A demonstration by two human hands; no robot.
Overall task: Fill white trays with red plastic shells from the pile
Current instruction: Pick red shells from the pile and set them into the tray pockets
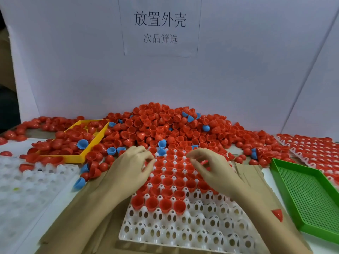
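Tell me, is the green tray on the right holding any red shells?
No, the green tray shows only its bare perforated floor; one red shell lies beside it.

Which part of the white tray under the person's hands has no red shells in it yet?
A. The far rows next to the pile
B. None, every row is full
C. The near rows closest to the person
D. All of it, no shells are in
C: the white tray shows bare holed cups in its nearest rows, while red shells fill the rows farther off, toward the pile.
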